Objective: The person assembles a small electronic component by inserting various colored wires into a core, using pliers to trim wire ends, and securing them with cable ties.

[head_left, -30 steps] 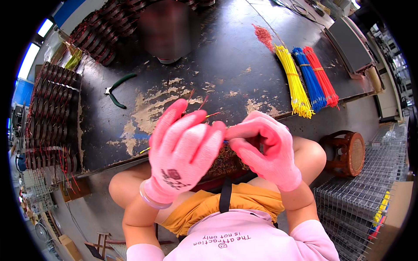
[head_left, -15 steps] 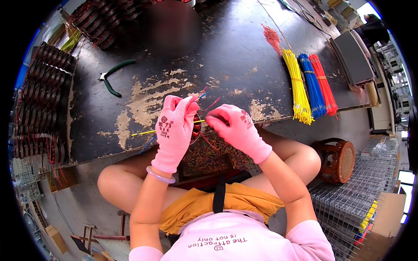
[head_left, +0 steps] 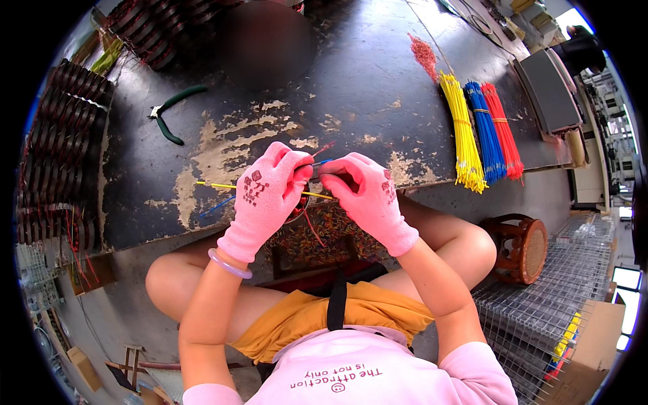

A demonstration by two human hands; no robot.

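Left hand [head_left: 264,196] and right hand [head_left: 368,196] both pinch yellow wire [head_left: 214,185]; its long axis runs left-right, tail pointing left.

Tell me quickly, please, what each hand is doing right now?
Left hand: closed, pinching the thin wires.
Right hand: closed, pinching the same wires.

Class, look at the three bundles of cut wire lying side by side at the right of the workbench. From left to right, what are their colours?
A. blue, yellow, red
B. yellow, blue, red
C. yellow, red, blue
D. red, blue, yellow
B: the yellow bundle lies leftmost, the blue bundle sits in the middle, and the red bundle lies rightmost on the workbench.
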